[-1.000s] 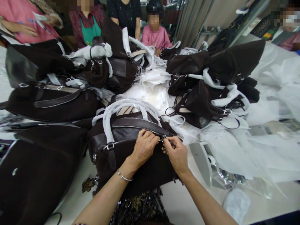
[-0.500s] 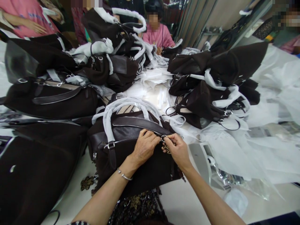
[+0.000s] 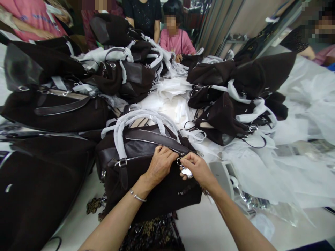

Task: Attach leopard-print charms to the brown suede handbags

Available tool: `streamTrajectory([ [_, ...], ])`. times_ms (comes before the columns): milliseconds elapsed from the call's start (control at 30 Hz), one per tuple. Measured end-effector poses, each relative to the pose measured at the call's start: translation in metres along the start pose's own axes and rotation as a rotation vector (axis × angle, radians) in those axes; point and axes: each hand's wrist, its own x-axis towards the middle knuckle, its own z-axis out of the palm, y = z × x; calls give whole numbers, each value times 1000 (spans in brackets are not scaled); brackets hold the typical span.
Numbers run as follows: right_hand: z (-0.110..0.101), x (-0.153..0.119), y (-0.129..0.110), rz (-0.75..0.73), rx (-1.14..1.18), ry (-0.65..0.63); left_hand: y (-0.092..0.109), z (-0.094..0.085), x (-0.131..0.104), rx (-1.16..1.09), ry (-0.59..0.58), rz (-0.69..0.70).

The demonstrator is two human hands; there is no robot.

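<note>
A dark brown bag (image 3: 154,191) with white-wrapped handles (image 3: 120,139) lies in front of me. My left hand (image 3: 162,164), a bracelet on its wrist, is closed at the bag's top edge beside the zipper; its fingertips meet the ring, and what they grip is too small to make out. Pinched in my right hand (image 3: 195,167) is a metal ring (image 3: 179,161) with a shiny silver charm (image 3: 186,172) hanging under it, at the right end of the zipper.
More dark bags lie at the left (image 3: 47,184), behind, and at the right (image 3: 222,118). White wrapping sheets (image 3: 264,170) and a grey box (image 3: 222,174) are at the right. Leopard-pattern charms (image 3: 149,233) are heaped below the bag. People stand or sit across the table.
The charm at my right hand has turned from its leopard-pattern side to a silver side. The ring and my right hand have shifted slightly down. A person in black shows more at the back.
</note>
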Motion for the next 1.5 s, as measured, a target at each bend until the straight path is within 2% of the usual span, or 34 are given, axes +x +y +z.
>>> streamTrajectory([
  [67, -9, -2, -6, 70, 56, -98, -2, -1, 0, -8, 7, 1],
  [167, -18, -11, -8, 90, 85, -178, -2, -2, -4, -50, 49, -12],
  [267, -18, -21, 0, 63, 93, -137, 7, -1, -16, -128, 188, -48],
  [367, -10, -28, 12, 19, 65, -56, 29, 2, -32, -326, 338, -210],
  [433, -4, -31, 19, -26, 29, -25, 47, 6, -40, -563, 313, -405],
  [500, 3, -36, 24, -80, 1, -7, 62, 10, -44, -840, 214, -597],
  [567, 8, -42, 29, -130, -23, 11, 71, 14, -44, -1066, 164, -721],
  [667, 12, -52, 35, -174, -64, 58, 72, 20, -42, -1207, 199, -784],
  [767, 13, -62, 38, -188, 11, 51, 70, 21, -42, -1404, 222, -855],
  [900, 14, -70, 45, -198, 140, 83, 73, 19, -47, -1792, 148, -935],
  [1067, 16, -69, 60, -244, 226, 165, 89, 24, -52, -1759, 176, -929],
  [1233, 14, -67, 68, -307, 80, 191, 103, 24, -50, -1437, 254, -907],
  [1333, 12, -65, 68, -352, 86, 163, 108, 20, -47, -1212, 317, -864],
  [1500, 4, -63, 66, -266, 150, 26, 113, 19, -43, -1041, 345, -809],
])
